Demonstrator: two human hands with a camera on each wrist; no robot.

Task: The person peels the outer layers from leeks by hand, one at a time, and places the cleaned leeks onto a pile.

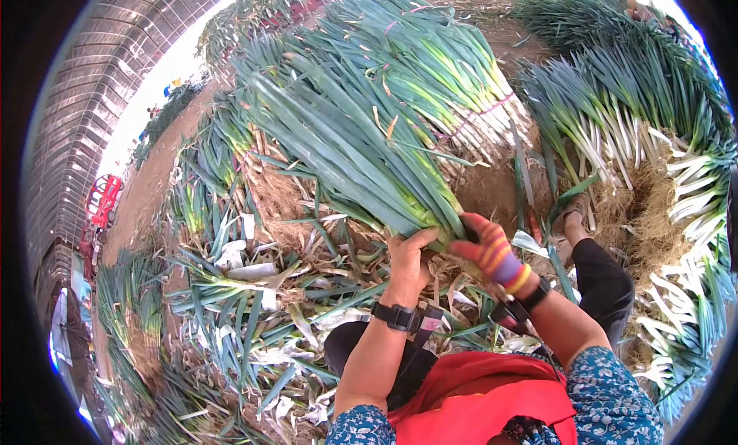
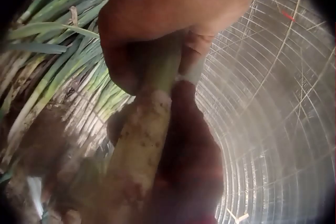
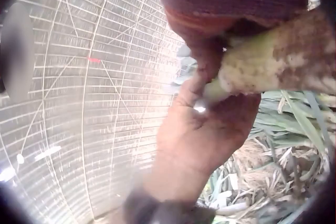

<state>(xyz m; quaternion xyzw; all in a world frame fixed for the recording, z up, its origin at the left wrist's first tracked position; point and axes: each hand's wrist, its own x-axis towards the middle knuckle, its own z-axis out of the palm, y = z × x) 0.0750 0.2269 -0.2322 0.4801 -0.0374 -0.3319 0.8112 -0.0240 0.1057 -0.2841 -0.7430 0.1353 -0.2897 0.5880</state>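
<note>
A large leek with long green leaves is held in both hands, its leaves pointing up and left. The bare left hand grips it where the leaves meet the stalk; in the left wrist view its fingers curl round the green part above the pale, dirt-specked stalk. Right beside it, the right hand, in a striped glove, grips the stalk, thumb near the left thumb. In the right wrist view the gloved hand is above the stalk, the left hand below.
Tied leek bundles lie beyond the hands. More leeks with roots lie in rows at the right. Peeled leaves and scraps cover the ground at the left and between the person's legs. A red vehicle stands far left.
</note>
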